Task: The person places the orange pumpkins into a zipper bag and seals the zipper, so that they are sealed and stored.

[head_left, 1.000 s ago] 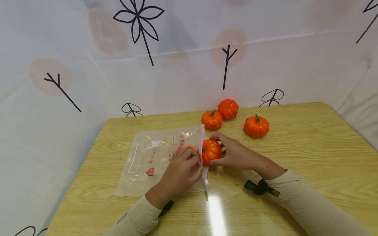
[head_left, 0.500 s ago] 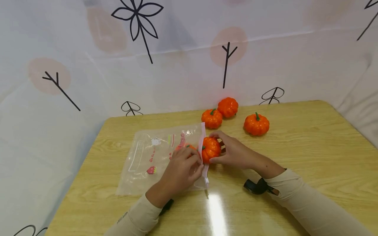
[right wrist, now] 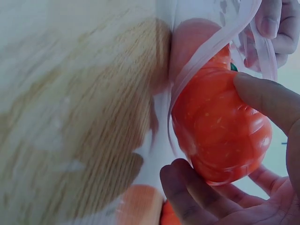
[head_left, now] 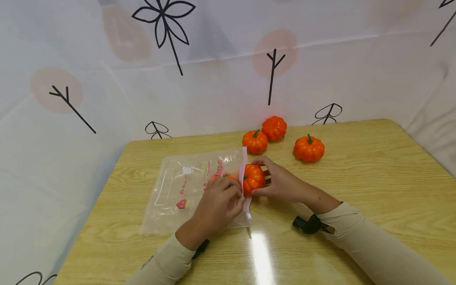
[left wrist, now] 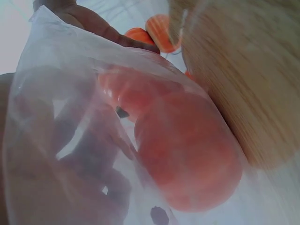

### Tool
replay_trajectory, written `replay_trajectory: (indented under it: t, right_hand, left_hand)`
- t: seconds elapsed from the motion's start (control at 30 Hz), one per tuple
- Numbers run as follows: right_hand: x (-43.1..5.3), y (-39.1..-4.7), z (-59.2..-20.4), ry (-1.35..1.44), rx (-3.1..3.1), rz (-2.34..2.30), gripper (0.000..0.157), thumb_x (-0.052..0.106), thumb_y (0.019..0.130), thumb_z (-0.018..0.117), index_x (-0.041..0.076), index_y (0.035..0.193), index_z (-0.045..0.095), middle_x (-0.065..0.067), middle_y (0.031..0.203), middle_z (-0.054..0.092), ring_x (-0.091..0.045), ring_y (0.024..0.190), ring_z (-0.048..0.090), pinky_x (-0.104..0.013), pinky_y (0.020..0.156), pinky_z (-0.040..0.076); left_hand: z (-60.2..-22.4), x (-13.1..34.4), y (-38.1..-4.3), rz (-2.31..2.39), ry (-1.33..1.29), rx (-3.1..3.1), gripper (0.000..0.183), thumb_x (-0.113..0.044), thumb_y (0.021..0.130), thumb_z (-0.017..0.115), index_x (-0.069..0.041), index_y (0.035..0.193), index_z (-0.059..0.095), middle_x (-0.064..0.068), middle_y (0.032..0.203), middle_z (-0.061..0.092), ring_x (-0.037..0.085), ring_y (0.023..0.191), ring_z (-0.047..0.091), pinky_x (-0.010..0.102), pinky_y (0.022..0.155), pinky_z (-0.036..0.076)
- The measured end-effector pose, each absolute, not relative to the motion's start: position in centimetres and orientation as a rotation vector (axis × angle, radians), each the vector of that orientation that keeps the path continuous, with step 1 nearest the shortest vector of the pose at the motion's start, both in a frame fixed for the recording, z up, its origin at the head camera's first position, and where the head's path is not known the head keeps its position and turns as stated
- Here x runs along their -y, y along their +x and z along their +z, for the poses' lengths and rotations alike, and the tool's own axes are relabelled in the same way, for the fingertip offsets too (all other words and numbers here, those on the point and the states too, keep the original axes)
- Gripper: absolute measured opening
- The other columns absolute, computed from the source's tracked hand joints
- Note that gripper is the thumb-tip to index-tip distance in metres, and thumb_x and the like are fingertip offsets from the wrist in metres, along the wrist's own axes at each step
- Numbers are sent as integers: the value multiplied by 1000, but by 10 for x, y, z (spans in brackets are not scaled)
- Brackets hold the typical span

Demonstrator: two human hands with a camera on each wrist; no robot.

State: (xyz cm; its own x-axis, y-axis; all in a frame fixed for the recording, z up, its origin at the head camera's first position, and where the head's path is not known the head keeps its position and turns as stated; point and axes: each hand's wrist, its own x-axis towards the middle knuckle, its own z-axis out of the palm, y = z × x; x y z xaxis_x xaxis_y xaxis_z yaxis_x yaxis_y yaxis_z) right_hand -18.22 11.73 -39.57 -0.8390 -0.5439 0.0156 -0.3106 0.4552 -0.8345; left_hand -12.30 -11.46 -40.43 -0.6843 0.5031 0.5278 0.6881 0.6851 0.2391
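A clear zip bag with strawberry prints and a pink zip edge lies flat, its mouth facing right. My left hand pinches the bag at this mouth, holding it up. My right hand grips an orange toy pumpkin between thumb and fingers. In the right wrist view, that pumpkin sits partly inside the mouth, its green stem towards the bag. Another pumpkin is inside the bag, seen through the plastic in the left wrist view and partly hidden by my left hand in the head view.
Two more pumpkins, one in front and one behind, stand close together near the table's back edge. A third pumpkin stands to their right. The wooden table meets a white patterned cloth at the back.
The head view has shifted slightly. Both hands, the bag and the pumpkin in my right hand keep almost the same places, with the pumpkin still at the bag's mouth.
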Motion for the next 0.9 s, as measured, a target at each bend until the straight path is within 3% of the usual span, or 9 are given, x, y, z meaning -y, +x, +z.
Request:
replay_trajectory:
  t: [0.33,0.9]
  right_hand:
    - [-116,-182,-396,-682,-2484,-1350,76,18,82,83,8,140,35,-20,146,42,-41,120,59,-42,92,56]
    - [-113,-181,-398,-654,-2383,-1413,71,17,85,79,9,139,33,-20,147,40,-40,123,59,-44,95,55]
  left_hand:
    - [-403,114,-126,-512,-930,2435,8,-15,81,72,-16,76,66,-4,91,67,12,84,61,30,78,52]
    - [-403,113,-122,-405,-862,2450,7,-21,85,72,-17,80,68,-5,82,63,14,78,58,30,70,47]
